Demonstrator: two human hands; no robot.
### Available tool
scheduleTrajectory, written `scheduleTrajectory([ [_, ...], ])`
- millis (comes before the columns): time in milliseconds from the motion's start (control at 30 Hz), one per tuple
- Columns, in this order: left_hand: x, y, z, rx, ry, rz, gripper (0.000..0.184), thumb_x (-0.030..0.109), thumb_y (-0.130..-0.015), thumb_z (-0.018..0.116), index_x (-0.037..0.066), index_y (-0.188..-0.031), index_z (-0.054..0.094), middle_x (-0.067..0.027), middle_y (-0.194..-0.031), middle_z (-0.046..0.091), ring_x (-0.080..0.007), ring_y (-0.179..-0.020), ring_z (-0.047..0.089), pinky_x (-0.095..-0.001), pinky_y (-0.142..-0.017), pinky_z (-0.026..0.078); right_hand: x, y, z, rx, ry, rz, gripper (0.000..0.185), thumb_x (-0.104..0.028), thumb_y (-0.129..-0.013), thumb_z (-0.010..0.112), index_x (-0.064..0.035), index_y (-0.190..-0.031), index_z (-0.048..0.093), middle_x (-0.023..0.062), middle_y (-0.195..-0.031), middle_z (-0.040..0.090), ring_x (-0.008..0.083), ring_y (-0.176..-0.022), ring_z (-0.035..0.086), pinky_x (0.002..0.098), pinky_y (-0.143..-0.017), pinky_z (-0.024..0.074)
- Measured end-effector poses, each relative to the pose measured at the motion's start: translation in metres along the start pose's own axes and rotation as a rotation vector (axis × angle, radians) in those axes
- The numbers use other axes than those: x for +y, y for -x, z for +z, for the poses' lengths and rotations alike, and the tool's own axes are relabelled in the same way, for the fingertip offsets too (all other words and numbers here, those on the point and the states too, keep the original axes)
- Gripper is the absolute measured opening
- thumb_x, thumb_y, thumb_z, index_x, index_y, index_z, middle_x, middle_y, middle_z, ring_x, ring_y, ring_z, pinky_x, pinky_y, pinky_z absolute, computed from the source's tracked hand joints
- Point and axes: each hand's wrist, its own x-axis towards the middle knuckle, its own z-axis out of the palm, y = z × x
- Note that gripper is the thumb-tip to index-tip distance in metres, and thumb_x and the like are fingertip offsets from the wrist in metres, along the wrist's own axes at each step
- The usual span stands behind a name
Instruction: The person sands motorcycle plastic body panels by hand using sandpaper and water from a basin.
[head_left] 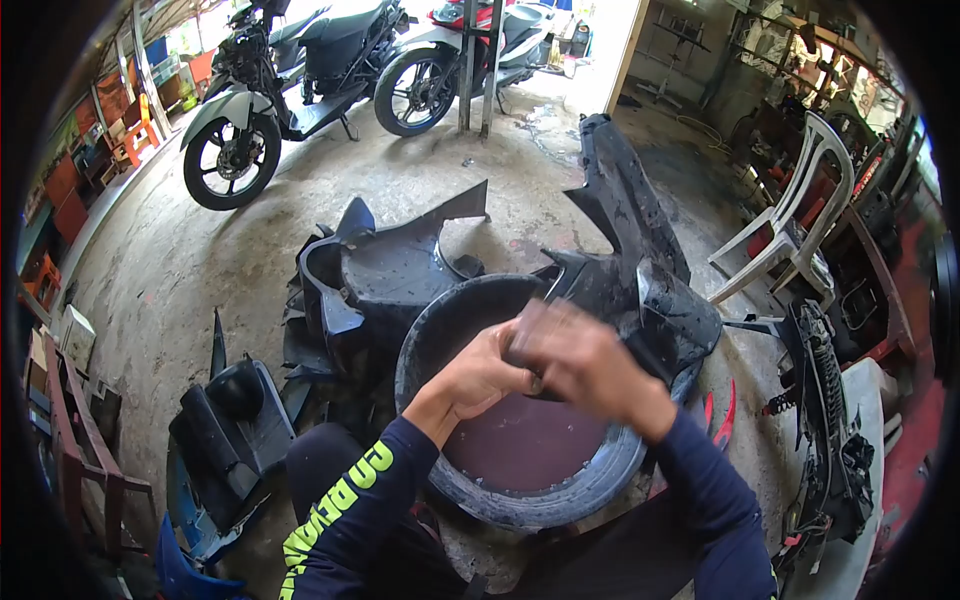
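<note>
The head view shows both hands raised over a tub (540,508) that stands on the floor (140,310), murky water (530,452) lying inside the near rim. The left hand (480,378) is partly curled, thumb forward; the right hand (590,360) is blurred and bent in against it. Whether either has hold of anything cannot be told, since the gap between them is hidden. A long panel (630,190) leans at the tub's right rim, its upper end rising past the far rim. A broad panel (400,270) lies just beyond the left rim; a dark panel (215,435) lies farther left. As for progress, these pieces look already taken off, and the murky water suggests some have been through it; pale specks on the long panel suggest it is unfinished.
</note>
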Motion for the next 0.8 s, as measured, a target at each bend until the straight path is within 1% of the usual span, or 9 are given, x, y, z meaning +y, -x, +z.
scheduleTrajectory([
  [67,-0.001,0.002,0.000,0.009,-0.007,0.011,0.072,-0.013,-0.068,0.071,-0.003,-0.135,0.046,-0.0052,-0.120,0.061,-0.0138,-0.111,0.060,-0.0318,-0.097,0.050,-0.002,0.002,0.000,-0.069,-0.061,-0.085,0.034,-0.010,-0.079,0.063,-0.0059,-0.112,0.067,0.0195,-0.126,0.063,0.0355,-0.131,0.051,0.0491,-0.112,0.0366],
  [167,0.000,-0.005,-0.002,-0.054,-0.041,0.036,0.075,-0.012,-0.068,0.073,-0.002,-0.137,0.044,-0.0067,-0.124,0.059,-0.0155,-0.114,0.059,-0.0339,-0.098,0.050,0.038,0.003,-0.014,0.100,0.122,0.032,0.038,-0.006,-0.077,0.060,-0.0059,-0.114,0.066,0.0189,-0.126,0.063,0.0353,-0.129,0.052,0.0496,-0.112,0.0366],
  [300,-0.006,-0.001,-0.010,-0.049,0.000,-0.026,0.080,-0.008,-0.067,0.078,-0.002,-0.138,0.043,-0.0069,-0.125,0.058,-0.0153,-0.115,0.058,-0.0325,-0.099,0.049,-0.001,0.005,0.000,-0.048,-0.056,-0.121,0.038,-0.006,-0.079,0.059,-0.0052,-0.116,0.066,0.0167,-0.124,0.065,0.0332,-0.126,0.055,0.0492,-0.112,0.0372],
  [433,-0.002,-0.007,-0.008,-0.078,-0.075,0.029,0.077,-0.005,-0.066,0.080,0.000,-0.135,0.046,-0.0056,-0.122,0.060,-0.0153,-0.112,0.059,-0.0305,-0.099,0.048,0.025,0.005,-0.009,0.042,0.132,-0.005,0.035,-0.010,-0.080,0.063,-0.0064,-0.115,0.067,0.0160,-0.126,0.064,0.0317,-0.129,0.053,0.0484,-0.113,0.0361],
  [500,0.000,-0.002,-0.015,-0.077,-0.118,-0.048,0.079,-0.006,-0.065,0.081,0.000,-0.135,0.046,-0.0053,-0.121,0.059,-0.0153,-0.111,0.060,-0.0311,-0.099,0.048,-0.005,0.007,0.001,-0.094,-0.067,-0.145,0.035,-0.009,-0.080,0.061,-0.0054,-0.114,0.067,0.0156,-0.127,0.064,0.0321,-0.129,0.052,0.0478,-0.113,0.0357],
  [533,-0.003,-0.004,-0.015,-0.068,-0.100,0.010,0.079,-0.006,-0.065,0.081,0.000,-0.136,0.046,-0.0054,-0.122,0.059,-0.0156,-0.111,0.060,-0.0315,-0.100,0.048,0.000,0.004,-0.004,-0.071,-0.119,-0.092,0.035,-0.008,-0.079,0.060,-0.0045,-0.113,0.066,0.0158,-0.128,0.063,0.0334,-0.131,0.051,0.0484,-0.113,0.0357],
  [633,-0.005,-0.004,-0.013,-0.066,-0.066,0.043,0.081,-0.006,-0.065,0.081,0.000,-0.137,0.045,-0.0057,-0.123,0.059,-0.0163,-0.112,0.060,-0.0320,-0.100,0.048,0.030,-0.003,-0.014,0.006,0.087,-0.047,0.036,-0.008,-0.077,0.064,-0.0053,-0.112,0.067,0.0170,-0.128,0.062,0.0371,-0.129,0.051,0.0502,-0.112,0.0360],
  [767,-0.006,-0.008,-0.017,-0.091,-0.089,0.059,0.082,-0.003,-0.065,0.082,0.000,-0.138,0.044,-0.0057,-0.126,0.058,-0.0151,-0.112,0.060,-0.0306,-0.099,0.049,0.006,0.006,-0.001,-0.117,-0.168,-0.101,0.036,-0.005,-0.077,0.062,-0.0054,-0.112,0.067,0.0135,-0.130,0.063,0.0336,-0.131,0.050,0.0498,-0.113,0.0351],
  [800,-0.010,-0.005,-0.019,-0.088,-0.101,0.063,0.083,-0.002,-0.065,0.083,0.000,-0.138,0.044,-0.0056,-0.126,0.057,-0.0143,-0.112,0.060,-0.0299,-0.098,0.049,0.017,0.005,-0.003,-0.069,-0.089,-0.063,0.037,-0.005,-0.077,0.062,-0.0060,-0.113,0.067,0.0131,-0.129,0.063,0.0330,-0.132,0.050,0.0491,-0.114,0.0349],
])
